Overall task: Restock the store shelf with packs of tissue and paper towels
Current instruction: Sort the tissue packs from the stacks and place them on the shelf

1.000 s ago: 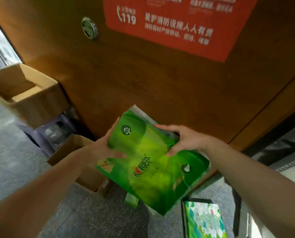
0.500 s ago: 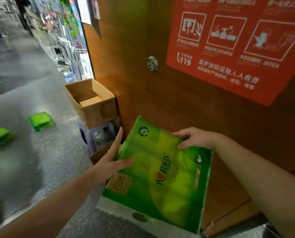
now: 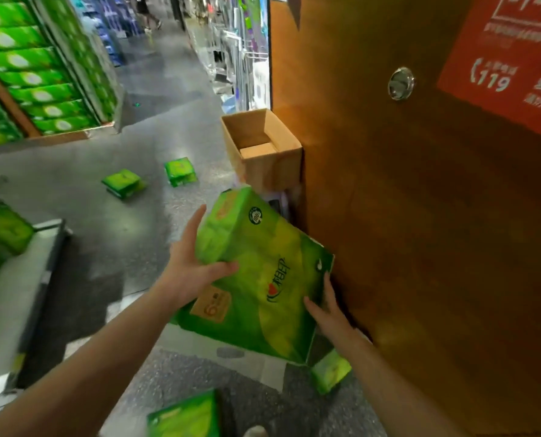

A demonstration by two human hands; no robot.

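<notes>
At far left, a tall wooden shelf (image 3: 26,74) is seen already stacked with flat green packs, and a low grey shelf (image 3: 26,279) holds more. Restocking is judged partly done: two small green tissue packs (image 3: 124,182) lie loose on the grey speckled floor (image 3: 121,234), and others sit near the bottom edge. A large green plastic-wrapped tissue pack (image 3: 256,279) is held tilted in mid-air, gripped at its left end by the left hand (image 3: 190,266) and supported at its right edge by the right hand (image 3: 329,313). Beyond it, an open brown cardboard box (image 3: 263,149) against the brown wooden door (image 3: 420,216) shows only a cardboard flap inside.
</notes>
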